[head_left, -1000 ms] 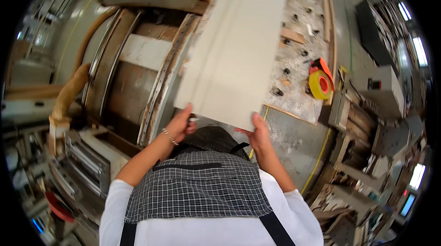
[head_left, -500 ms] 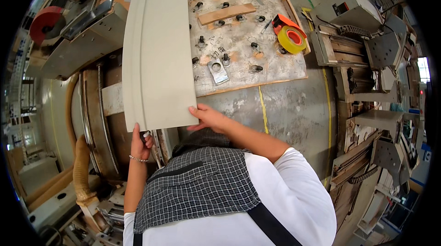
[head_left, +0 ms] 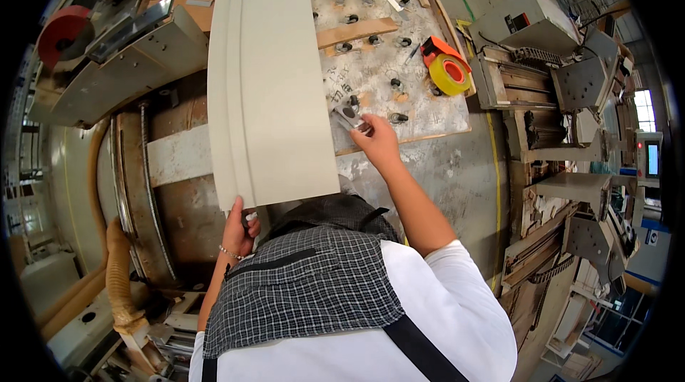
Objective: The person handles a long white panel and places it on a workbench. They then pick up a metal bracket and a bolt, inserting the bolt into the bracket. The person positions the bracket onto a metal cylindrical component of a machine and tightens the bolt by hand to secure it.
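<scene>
A long pale grey-green panel (head_left: 285, 96) with a raised strip along its left side stretches away from me, its near end in front of my waist. My left hand (head_left: 241, 227) grips that near end at its left corner, thumb on the edge; the curled fingers also hold a small dark and white object I cannot make out. Off the panel's right side, my right hand (head_left: 378, 143) pinches a small flat silver metal tool (head_left: 347, 116) with a round hole, just over the worn board.
The worn board (head_left: 435, 118) carries several small black casters, a wooden strip (head_left: 357, 32) and an orange dispenser with yellow tape (head_left: 449, 75). Machinery with a red reel (head_left: 63, 36) stands left, near a ribbed hose (head_left: 118, 268). Machine frames (head_left: 528, 82) line the right side.
My right hand has let go of the panel's right edge, reached forward and right, and taken hold of the silver tool. The panel appears shifted slightly right in view; my left hand stays on it.
</scene>
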